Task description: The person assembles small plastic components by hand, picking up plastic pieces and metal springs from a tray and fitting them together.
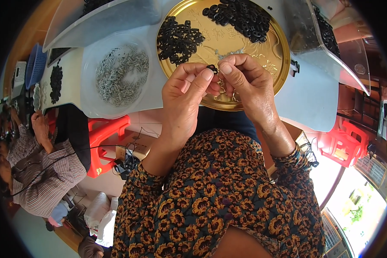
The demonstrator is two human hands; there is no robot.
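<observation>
My left hand [185, 92] is closed, pinching a small black plastic piece [212, 69] between thumb and fingertips. Close beside it, my right hand [250, 88] has thumb and forefinger pressed together; whatever sits between them is too small to make out. Both hands are above the near part of a round gold tray [210, 32]. On this tray lie a heap of small black pieces [178, 41] at the left and a heap of black oval ring-like pieces [241, 20] at the far right. Tiny silver pieces [230, 52] and gold-coloured pieces [267, 65] are scattered behind and beside my right hand.
Left of the tray, a clear round basin holds many small silver metal pieces [122, 76]. Clear bins stand at the far left [112, 19] and right [318, 49]. Red stools [99, 148] [344, 144] flank me. A person in a striped shirt [51, 174] sits at the left.
</observation>
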